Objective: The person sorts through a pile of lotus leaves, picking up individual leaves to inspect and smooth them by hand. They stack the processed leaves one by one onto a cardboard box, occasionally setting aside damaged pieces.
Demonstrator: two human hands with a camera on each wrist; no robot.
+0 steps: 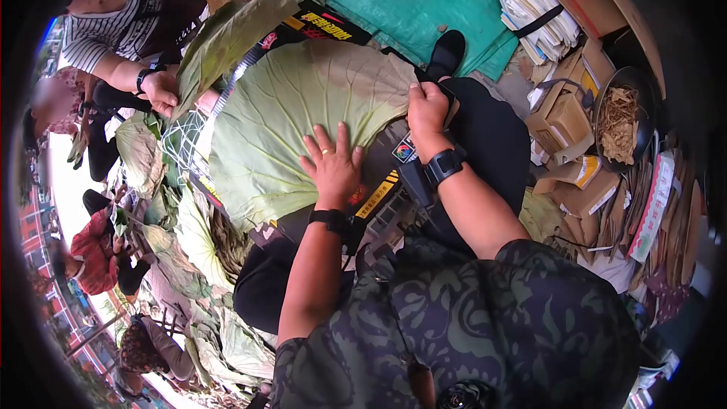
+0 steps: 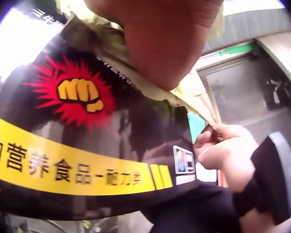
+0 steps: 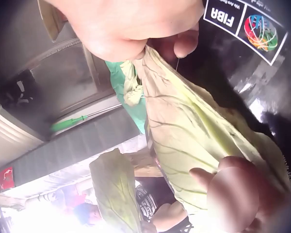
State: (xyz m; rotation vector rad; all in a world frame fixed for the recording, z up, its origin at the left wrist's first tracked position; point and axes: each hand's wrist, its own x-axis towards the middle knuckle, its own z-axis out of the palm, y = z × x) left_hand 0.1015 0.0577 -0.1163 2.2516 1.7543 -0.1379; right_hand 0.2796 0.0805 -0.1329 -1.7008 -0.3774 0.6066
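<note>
A large pale green lotus leaf (image 1: 303, 98) lies spread over a black printed panel (image 1: 379, 197) across the person's lap. My left hand (image 1: 333, 168) rests flat on the leaf with fingers spread, a ring on one finger. At the leaf's right edge my right hand (image 1: 429, 110) pinches the brownish rim between thumb and fingers. In the right wrist view the leaf (image 3: 184, 131) hangs in folds from the pinching right hand (image 3: 140, 24), and the left hand (image 3: 237, 196) presses on it lower down. The panel (image 2: 131, 145) shows a fist print and a yellow band in the left wrist view.
Another person's hand (image 1: 160, 92) is beside an upright leaf (image 1: 235, 38) at the upper left. Loose leaves (image 1: 204, 235) heap along the left. Cardboard boxes (image 1: 560, 121), a dark pan (image 1: 644, 113) and bundled paper (image 1: 534, 19) stand at the right. A green tarp (image 1: 424, 0) covers the ground ahead.
</note>
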